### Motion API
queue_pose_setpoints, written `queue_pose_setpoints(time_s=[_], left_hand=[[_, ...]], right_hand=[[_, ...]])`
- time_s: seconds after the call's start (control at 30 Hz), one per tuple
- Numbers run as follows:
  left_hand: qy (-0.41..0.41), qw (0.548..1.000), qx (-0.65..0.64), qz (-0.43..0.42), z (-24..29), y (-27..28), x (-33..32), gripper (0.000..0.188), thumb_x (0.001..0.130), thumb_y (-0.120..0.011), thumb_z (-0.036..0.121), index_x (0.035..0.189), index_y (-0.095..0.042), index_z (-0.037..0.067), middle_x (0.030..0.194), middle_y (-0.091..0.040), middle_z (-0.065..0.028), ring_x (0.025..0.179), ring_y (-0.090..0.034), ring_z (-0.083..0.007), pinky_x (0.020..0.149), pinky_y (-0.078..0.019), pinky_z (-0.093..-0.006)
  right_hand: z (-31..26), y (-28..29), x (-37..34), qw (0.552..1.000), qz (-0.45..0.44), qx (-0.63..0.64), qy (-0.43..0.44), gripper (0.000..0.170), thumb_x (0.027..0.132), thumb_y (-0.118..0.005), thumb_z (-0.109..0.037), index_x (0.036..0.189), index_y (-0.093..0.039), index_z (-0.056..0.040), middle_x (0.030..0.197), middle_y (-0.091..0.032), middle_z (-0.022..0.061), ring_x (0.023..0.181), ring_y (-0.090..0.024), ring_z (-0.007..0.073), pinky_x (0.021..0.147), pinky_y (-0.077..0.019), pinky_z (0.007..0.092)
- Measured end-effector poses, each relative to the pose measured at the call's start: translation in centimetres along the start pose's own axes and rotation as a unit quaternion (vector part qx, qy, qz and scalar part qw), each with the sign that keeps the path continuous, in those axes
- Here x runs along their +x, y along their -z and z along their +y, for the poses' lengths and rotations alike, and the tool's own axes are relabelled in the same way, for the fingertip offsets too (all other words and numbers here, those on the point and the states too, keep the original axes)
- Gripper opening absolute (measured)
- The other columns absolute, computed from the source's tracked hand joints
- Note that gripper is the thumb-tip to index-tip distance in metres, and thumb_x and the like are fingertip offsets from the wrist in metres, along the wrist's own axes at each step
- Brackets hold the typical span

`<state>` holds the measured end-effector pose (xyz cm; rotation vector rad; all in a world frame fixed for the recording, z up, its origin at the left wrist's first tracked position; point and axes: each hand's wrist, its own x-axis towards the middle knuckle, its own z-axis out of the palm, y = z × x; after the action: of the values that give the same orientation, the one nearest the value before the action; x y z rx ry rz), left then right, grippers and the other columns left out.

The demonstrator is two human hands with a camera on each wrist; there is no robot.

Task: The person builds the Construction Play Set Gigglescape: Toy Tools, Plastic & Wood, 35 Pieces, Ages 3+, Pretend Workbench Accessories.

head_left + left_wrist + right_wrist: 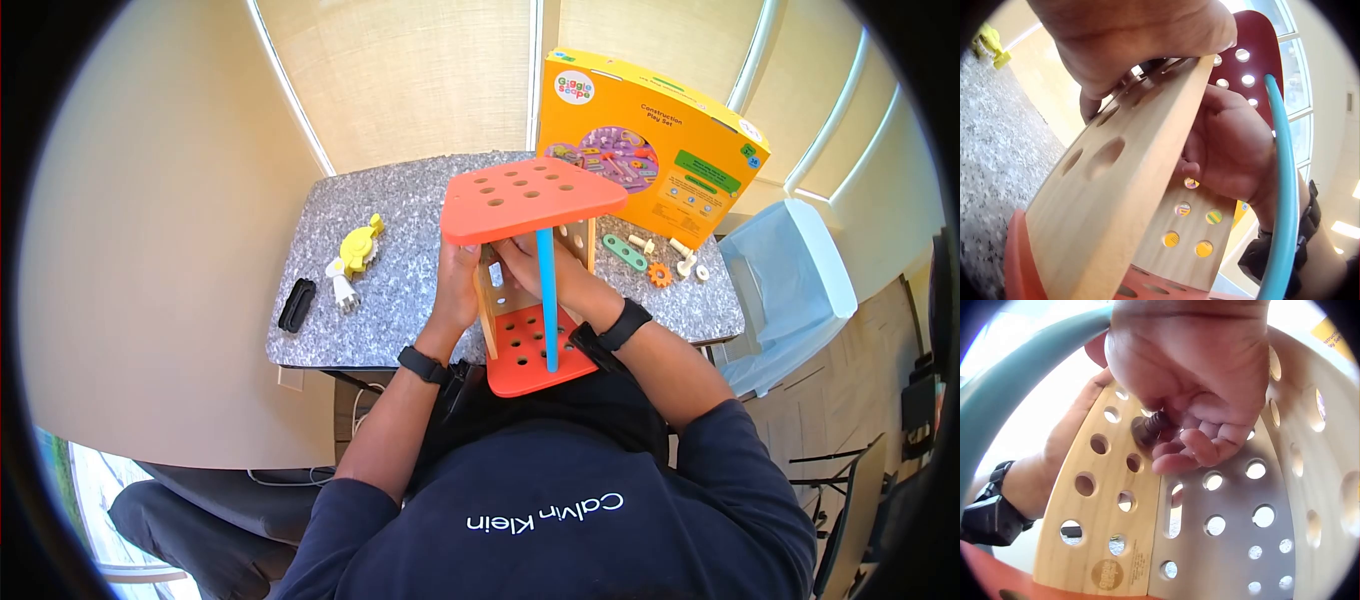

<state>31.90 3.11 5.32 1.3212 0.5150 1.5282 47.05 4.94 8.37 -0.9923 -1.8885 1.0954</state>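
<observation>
One speckled desk [410, 215] extends behind one toy frame [515, 213]. One yellow carton [680, 135] stands behind the frame, to its right. The frame has two red-orange panels [515, 380], three wooden panels [1105, 509] and one blue rod [549, 310]. The left hand [460, 285] grips one wooden side; the right hand [1204, 381] curls inside the frame. Right of it lie one green strip [625, 253] and one orange gear [659, 275]. Only the right wrist view clearly shows one dark bolt [1146, 432] by the curled fingers; whether they grip it, I cannot tell.
</observation>
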Motion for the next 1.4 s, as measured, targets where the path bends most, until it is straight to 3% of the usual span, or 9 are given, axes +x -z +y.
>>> queue_pose_setpoints(time_s=[0.13,0.27,0.43,0.53,0.67,0.73,1.03,1.17,1.4], left_hand=[[0.001,1.0,-0.006,-0.013,-0.5,0.6,0.2,0.065,0.106,-0.053,0.056,0.144,-0.042,0.004,0.12,-0.06,-0.0083,0.101,-0.06,-0.0162,0.084,-0.0523,-0.032],[0.016,0.999,-0.02,-0.031,-0.5,0.7,-0.2,0.066,0.105,-0.054,0.057,0.144,-0.043,0.004,0.118,-0.06,-0.0075,0.101,-0.058,-0.0149,0.086,-0.0498,-0.0313],[0.03,0.999,0.01,-0.029,-1.0,1.7,-0.3,0.065,0.104,-0.054,0.06,0.136,-0.047,0.004,0.112,-0.063,-0.0089,0.094,-0.062,-0.0144,0.082,-0.0479,-0.0296],[0.005,0.999,0.02,-0.025,-0.3,0.7,-0.1,0.066,0.104,-0.053,0.062,0.134,-0.048,0.003,0.108,-0.065,-0.0107,0.084,-0.066,-0.0165,0.077,-0.0503,-0.0301],[0.022,0.999,-0.028,-0.032,0.6,-0.2,-0.1,0.068,0.104,-0.052,0.063,0.132,-0.048,0.002,0.106,-0.066,-0.0121,0.075,-0.067,-0.0185,0.069,-0.052,-0.03],[0.001,0.999,-0.006,-0.05,0.4,0.0,0.1,0.069,0.103,-0.052,0.064,0.131,-0.047,0.001,0.106,-0.066,-0.013,0.072,-0.068,-0.0198,0.063,-0.0534,-0.0303],[0.018,0.998,0.003,-0.052,0.7,0.3,-0.3,0.067,0.104,-0.053,0.062,0.13,-0.047,0.0,0.102,-0.066,-0.0142,0.07,-0.068,-0.0214,0.061,-0.0557,-0.0315],[0.002,0.998,-0.035,-0.052,0.3,0.0,0.0,0.066,0.104,-0.053,0.061,0.13,-0.047,0.0,0.101,-0.066,-0.014,0.07,-0.067,-0.0207,0.059,-0.0551,-0.0303],[0.021,0.998,-0.02,-0.058,0.0,0.6,-0.1,0.064,0.105,-0.052,0.059,0.13,-0.049,0.0,0.101,-0.066,-0.0136,0.068,-0.066,-0.0181,0.058,-0.0541,-0.0275]], right_hand=[[0.2,0.3,-0.3,0.991,0.0,-0.109,0.081,0.031,0.109,-0.051,-0.025,0.126,-0.063,-0.002,0.106,-0.07,0.0159,0.094,-0.069,0.028,0.084,-0.0535,0.0416],[-1.1,0.5,-0.6,0.994,-0.027,-0.089,0.049,0.032,0.108,-0.051,-0.025,0.128,-0.06,-0.0019,0.105,-0.069,0.0145,0.094,-0.068,0.0278,0.087,-0.0526,0.042],[-1.7,0.6,0.2,0.993,-0.054,-0.001,-0.104,0.037,0.109,-0.049,-0.031,0.128,-0.059,-0.001,0.097,-0.069,0.0112,0.074,-0.068,0.0204,0.064,-0.0555,0.0365],[-1.3,0.8,0.2,0.995,-0.037,0.001,-0.09,0.037,0.109,-0.048,-0.032,0.128,-0.059,-0.0009,0.094,-0.068,0.0096,0.068,-0.066,0.0163,0.054,-0.0534,0.0338],[-0.6,1.0,0.1,0.998,-0.039,-0.019,-0.045,0.036,0.109,-0.049,-0.031,0.125,-0.06,-0.001,0.093,-0.068,0.0089,0.067,-0.065,0.0155,0.057,-0.0537,0.0331],[0.1,0.8,-0.2,0.997,-0.049,-0.042,0.046,0.035,0.109,-0.05,-0.032,0.12,-0.062,-0.0006,0.089,-0.067,0.008,0.064,-0.064,0.0147,0.058,-0.0531,0.0319],[0.2,0.4,0.5,0.995,-0.069,0.044,-0.056,0.037,0.109,-0.05,-0.035,0.115,-0.063,-0.0012,0.085,-0.065,0.005,0.06,-0.063,0.013,0.055,-0.0526,0.029],[-1.0,0.6,0.1,0.997,-0.039,0.028,-0.064,0.037,0.109,-0.05,-0.036,0.113,-0.062,-0.0013,0.084,-0.065,0.005,0.059,-0.063,0.0132,0.054,-0.053,0.0292],[-0.2,1.0,0.2,0.993,-0.112,-0.017,-0.029,0.028,0.105,-0.055,-0.028,0.111,-0.061,-0.001,0.081,-0.063,0.0063,0.06,-0.065,0.0152,0.055,-0.0544,0.0297]])
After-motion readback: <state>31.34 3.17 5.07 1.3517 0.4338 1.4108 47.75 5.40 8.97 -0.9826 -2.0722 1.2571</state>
